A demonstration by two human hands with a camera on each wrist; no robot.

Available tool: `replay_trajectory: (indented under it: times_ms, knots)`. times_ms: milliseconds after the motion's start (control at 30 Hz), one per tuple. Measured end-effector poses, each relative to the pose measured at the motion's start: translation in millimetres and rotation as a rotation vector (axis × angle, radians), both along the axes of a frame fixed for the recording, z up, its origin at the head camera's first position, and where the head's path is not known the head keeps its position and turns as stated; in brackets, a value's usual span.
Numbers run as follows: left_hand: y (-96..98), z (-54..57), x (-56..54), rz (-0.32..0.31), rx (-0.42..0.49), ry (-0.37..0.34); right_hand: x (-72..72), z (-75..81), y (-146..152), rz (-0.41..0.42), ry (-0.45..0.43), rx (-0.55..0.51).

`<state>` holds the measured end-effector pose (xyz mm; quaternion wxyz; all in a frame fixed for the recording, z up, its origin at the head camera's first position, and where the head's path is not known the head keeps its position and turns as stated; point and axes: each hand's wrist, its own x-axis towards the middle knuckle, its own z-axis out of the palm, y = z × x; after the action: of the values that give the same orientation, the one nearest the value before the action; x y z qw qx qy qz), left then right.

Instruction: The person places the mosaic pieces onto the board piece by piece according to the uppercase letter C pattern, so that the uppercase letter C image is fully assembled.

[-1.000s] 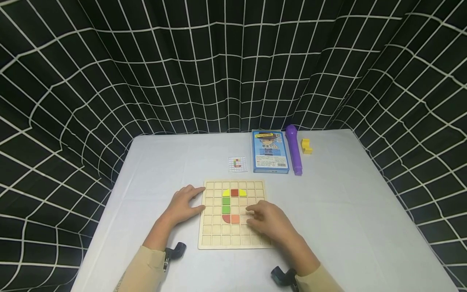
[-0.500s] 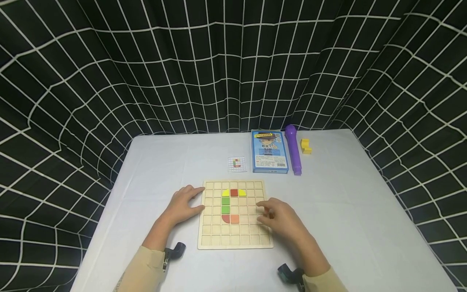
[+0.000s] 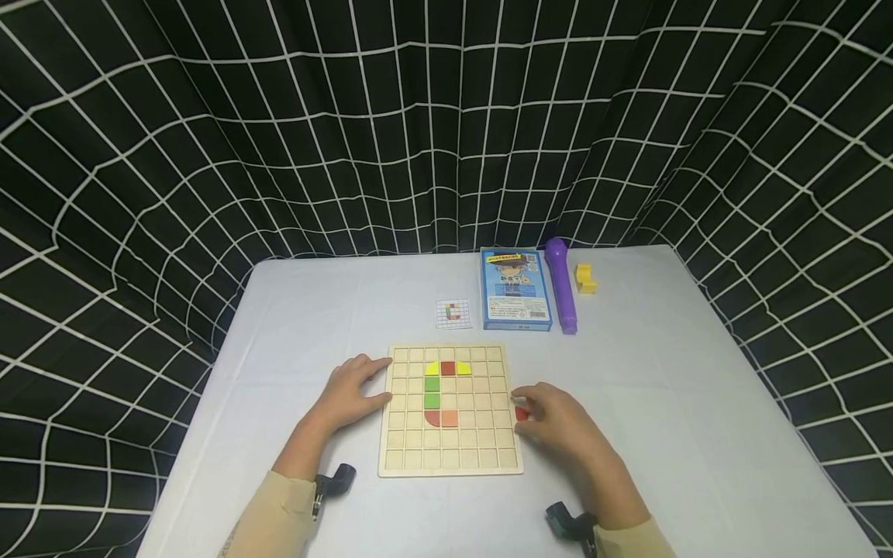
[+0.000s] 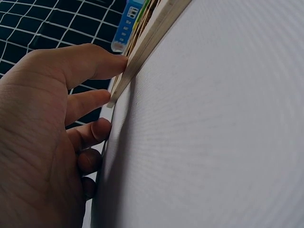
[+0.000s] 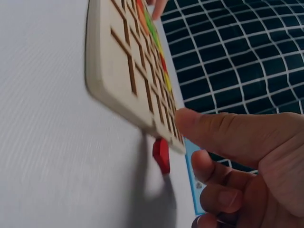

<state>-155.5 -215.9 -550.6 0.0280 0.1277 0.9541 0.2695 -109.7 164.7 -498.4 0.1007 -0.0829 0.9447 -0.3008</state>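
Note:
A wooden grid board point(image 3: 449, 459) lies on the white table. In its cells sit two yellow round-cornered tiles point(image 3: 463, 369), a dark red square tile point(image 3: 448, 368), two green square tiles point(image 3: 432, 400), a reddish round-cornered tile point(image 3: 433, 418) and an orange square tile point(image 3: 449, 419). My left hand point(image 3: 347, 394) rests thumb and forefinger against the board's left edge. Beside the right edge, my right hand point(image 3: 558, 418) hovers with thumb and fingers apart. A small red tile point(image 5: 161, 155) lies on the table below it, close to the board and not visibly gripped.
Behind the board lies a small printed pattern card point(image 3: 453, 315). To its right are a blue box point(image 3: 516, 291), a purple microphone-shaped stick point(image 3: 562, 287) and a yellow notched block point(image 3: 586, 279). A black curtain point(image 3: 446, 124) with white grid lines surrounds the table point(image 3: 698, 387).
My right hand has moved right, off the board to beside its right edge. The small red tile now shows between its fingers. My left hand has stayed in place.

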Motion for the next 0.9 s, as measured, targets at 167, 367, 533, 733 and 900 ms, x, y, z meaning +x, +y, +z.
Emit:
replay_trajectory:
  times_ms: [167, 367, 533, 733, 900]
  knots:
    - [0.5, 0.3, 0.1, 0.004, 0.000, 0.001, -0.7, -6.9, 8, -0.022, -0.010, 0.022]
    - [0.8, 0.1, 0.4, 0.007, -0.001, 0.003, 0.4, -12.8, 8, -0.016, 0.012, 0.034]
    - [0.7, -0.1, 0.4, 0.006, 0.005, 0.004, 0.1, -16.7, 5, -0.015, 0.059, 0.056]
    - [0.7, -0.7, 0.0, 0.004, 0.000, 0.001, -2.2, -17.6, 3, -0.031, 0.064, 0.084]
    - [0.4, -1.0, 0.0, 0.003, -0.002, 0.007, -4.0, -16.6, 4, -0.044, 0.047, 0.098]
